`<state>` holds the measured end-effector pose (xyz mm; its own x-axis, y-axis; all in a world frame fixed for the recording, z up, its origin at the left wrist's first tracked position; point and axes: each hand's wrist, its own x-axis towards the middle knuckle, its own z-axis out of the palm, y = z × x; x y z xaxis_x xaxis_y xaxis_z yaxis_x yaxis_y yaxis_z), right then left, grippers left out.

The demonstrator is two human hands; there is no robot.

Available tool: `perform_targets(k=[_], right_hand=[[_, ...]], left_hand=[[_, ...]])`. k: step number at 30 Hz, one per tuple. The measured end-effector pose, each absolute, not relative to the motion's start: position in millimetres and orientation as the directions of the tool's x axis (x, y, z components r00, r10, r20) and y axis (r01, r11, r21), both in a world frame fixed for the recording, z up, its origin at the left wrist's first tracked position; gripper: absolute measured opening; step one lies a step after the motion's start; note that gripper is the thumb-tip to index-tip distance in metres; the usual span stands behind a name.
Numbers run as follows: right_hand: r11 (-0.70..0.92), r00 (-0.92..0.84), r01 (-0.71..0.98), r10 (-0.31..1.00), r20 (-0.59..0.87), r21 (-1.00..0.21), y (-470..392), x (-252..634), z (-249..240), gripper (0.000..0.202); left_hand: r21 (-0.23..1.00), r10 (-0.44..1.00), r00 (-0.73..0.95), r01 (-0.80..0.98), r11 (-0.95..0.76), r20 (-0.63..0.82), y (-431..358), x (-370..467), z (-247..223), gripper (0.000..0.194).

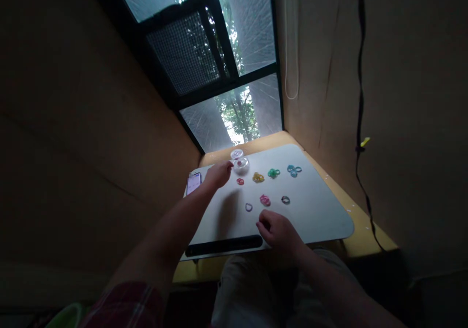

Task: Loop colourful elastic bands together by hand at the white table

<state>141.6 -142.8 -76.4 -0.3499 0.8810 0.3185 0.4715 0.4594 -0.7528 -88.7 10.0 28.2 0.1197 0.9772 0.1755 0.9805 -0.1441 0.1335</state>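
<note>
My left hand (220,173) reaches over the far left of the white board, its fingertips closed at the left rim of a clear round container (242,166). Something small and reddish shows inside that container, and its clear lid (237,154) sits just behind. My right hand (277,226) rests near the board's front edge with curled fingers; what they hold, if anything, is hidden. Small ring-like bands lie in groups: red (240,181), yellow (258,177), green (273,173), blue (294,170) and pink (265,200). A pale purple band (248,207) and a dark band (285,200) lie nearer.
The white board (321,216) stands on a yellowish wooden ledge (376,238) below a window (237,108). A phone (193,184) lies at its left edge, and a black strip (223,246) runs along the front. A dark cable (360,94) hangs on the right wall.
</note>
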Motion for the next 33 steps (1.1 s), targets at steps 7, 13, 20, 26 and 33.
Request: perform_targets(k=[7,13,20,26,33], right_hand=[[0.463,-0.387,0.501,0.875,0.290,-0.731,-144,142,-73,0.017],[0.451,-0.383,0.539,0.883,0.270,-0.711,-143,140,-75,0.017],[0.452,-0.378,0.551,0.885,0.273,-0.701,-141,138,-77,0.018],[0.445,-0.372,0.573,0.890,0.265,-0.688,-140,136,-79,0.018],[0.438,-0.374,0.603,0.894,0.248,-0.667,-140,136,-80,0.019]], left_hand=[[0.068,0.963,-0.147,0.989,0.135,0.226,9,-212,59,0.028],[0.028,0.992,-0.034,0.999,0.031,0.120,12,-221,38,0.024],[0.047,0.984,0.176,0.983,-0.178,0.038,16,-184,6,0.029],[0.054,0.988,0.143,0.988,-0.146,0.054,26,-184,-3,0.023],[0.152,0.996,0.054,0.986,-0.065,0.076,32,-186,-11,0.016]])
